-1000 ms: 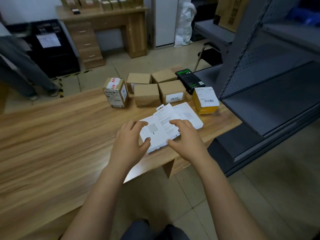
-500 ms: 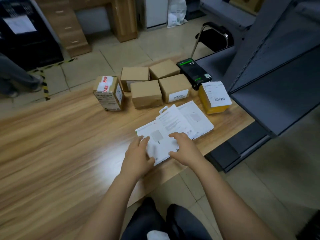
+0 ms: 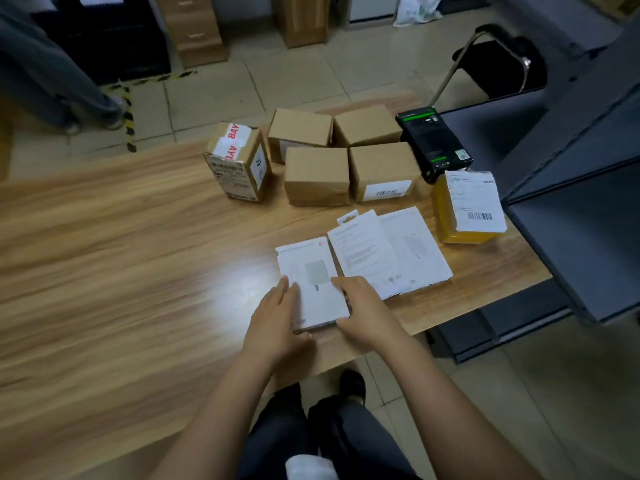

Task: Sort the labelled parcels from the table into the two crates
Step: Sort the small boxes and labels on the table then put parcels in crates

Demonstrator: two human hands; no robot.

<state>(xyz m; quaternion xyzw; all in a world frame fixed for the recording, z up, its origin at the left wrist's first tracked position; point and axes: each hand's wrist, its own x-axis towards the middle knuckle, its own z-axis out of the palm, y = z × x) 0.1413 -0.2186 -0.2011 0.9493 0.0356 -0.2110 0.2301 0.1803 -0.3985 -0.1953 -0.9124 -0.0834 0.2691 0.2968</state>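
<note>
Head view puts the sorting at its very start, by my reading: 10 parcels lie on the desk [image 3: 104,254] and no crate can be made out for certain. The nearest white packet [image 3: 311,282] lies flat close to the desk's near edge, between both hands. The left hand [image 3: 277,320] lies against its left side with fingers nearly straight, touching rather than clasping. The right hand [image 3: 363,313] grips its right side, thumb on top and fingers curled round the edge.

Just beside it, 2 more white packets [image 3: 391,258] overlap. Behind them stand 4 plain brown boxes [image 3: 317,174], a taped box [image 3: 239,164] to their left, a black box [image 3: 433,143] and a yellow parcel [image 3: 467,209] to their right. All 10 are left to sort, as far as I can judge.

For room, the right is tight. The desk's corner ends just past the yellow parcel, and a grey shelving unit [image 3: 571,220] stands close against that side. A chair [image 3: 502,64] stands beyond the far end. A lift toward the body or leftward over the long run of desk top looks the freer path. The packet's near edge sits so close to the desk's edge that a careless slide could tip it off.
</note>
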